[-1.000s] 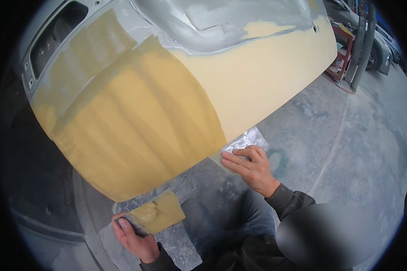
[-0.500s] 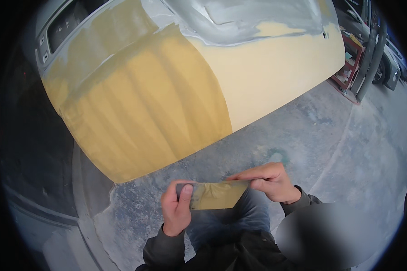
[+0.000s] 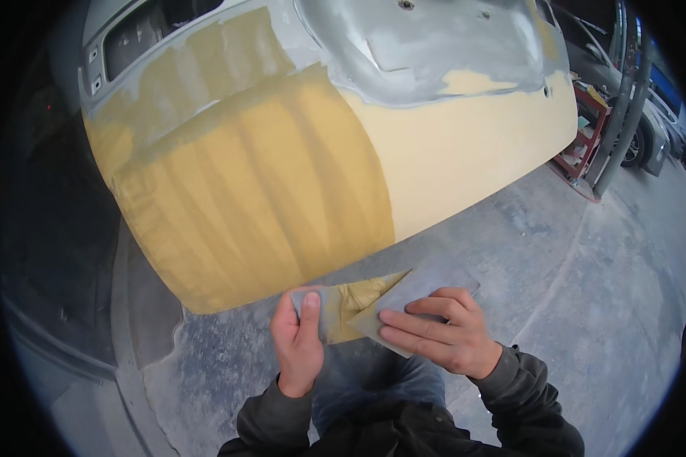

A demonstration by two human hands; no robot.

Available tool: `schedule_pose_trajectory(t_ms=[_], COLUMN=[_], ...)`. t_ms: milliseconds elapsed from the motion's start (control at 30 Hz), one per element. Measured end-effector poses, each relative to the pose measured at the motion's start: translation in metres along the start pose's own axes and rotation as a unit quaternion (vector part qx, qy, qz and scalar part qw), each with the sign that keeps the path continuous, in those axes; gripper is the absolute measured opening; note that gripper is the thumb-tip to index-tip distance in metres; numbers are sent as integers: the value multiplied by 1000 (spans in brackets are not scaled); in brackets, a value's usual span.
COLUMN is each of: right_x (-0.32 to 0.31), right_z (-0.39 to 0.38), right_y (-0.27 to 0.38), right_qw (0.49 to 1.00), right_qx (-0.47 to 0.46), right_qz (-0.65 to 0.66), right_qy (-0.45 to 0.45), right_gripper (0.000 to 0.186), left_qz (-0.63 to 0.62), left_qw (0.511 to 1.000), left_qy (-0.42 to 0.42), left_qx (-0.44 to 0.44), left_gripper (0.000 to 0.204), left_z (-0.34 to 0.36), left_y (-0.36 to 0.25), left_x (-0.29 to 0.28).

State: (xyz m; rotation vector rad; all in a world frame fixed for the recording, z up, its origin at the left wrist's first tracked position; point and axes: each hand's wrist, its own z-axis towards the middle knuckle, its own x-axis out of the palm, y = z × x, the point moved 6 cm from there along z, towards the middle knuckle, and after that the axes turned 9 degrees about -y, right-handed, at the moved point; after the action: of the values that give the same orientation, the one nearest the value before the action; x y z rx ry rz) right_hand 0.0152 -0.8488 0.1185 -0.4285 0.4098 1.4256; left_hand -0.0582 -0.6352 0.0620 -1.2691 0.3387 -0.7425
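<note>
In front of my body my left hand [image 3: 297, 343] grips the grey end of a flat putty spreader [image 3: 329, 311], thumb on top. Soft yellow filler [image 3: 358, 295] lies bunched on its face. My right hand [image 3: 450, 331] holds a second grey spreader [image 3: 427, 280], fingers stretched across its upper face. That blade lies slanted over the right part of the left spreader, its lower left edge against the filler. Beyond both hands is a large car body panel [image 3: 472, 148], cream on the right, with a wide streaked coat of darker yellow filler [image 3: 259, 183] on the left.
Smooth grey areas and a recess [image 3: 427, 53] mark the panel's far part. A red shelf cart [image 3: 587, 141] stands at the far right beside dark posts [image 3: 625, 107] and a parked car [image 3: 652, 141]. Dusty concrete floor [image 3: 526, 244] runs below the panel.
My right hand has turned over and brought its spreader across the left one, so its broad face now shows. The view has shifted, and the panel sits slightly lower.
</note>
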Motion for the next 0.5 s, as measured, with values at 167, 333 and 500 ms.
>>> schedule_pose_trajectory(t_ms=[167, 333, 500], right_x=[13, 14, 25], right_z=[3, 17, 89], right_y=[6, -38, -85], right_qw=[999, 995, 973], right_qx=[-24, 85, 91], right_qz=[14, 16, -91], right_qy=[44, -49, -193], right_gripper=[38, 41, 43], left_qz=[-42, -95, -85], left_qw=[994, 975, 976], left_qy=[-93, -167, -162], left_qx=[34, 108, 117], left_gripper=[24, 24, 25], left_z=[8, 22, 16], left_y=[-3, -35, -40], left_x=[-17, -59, -84])
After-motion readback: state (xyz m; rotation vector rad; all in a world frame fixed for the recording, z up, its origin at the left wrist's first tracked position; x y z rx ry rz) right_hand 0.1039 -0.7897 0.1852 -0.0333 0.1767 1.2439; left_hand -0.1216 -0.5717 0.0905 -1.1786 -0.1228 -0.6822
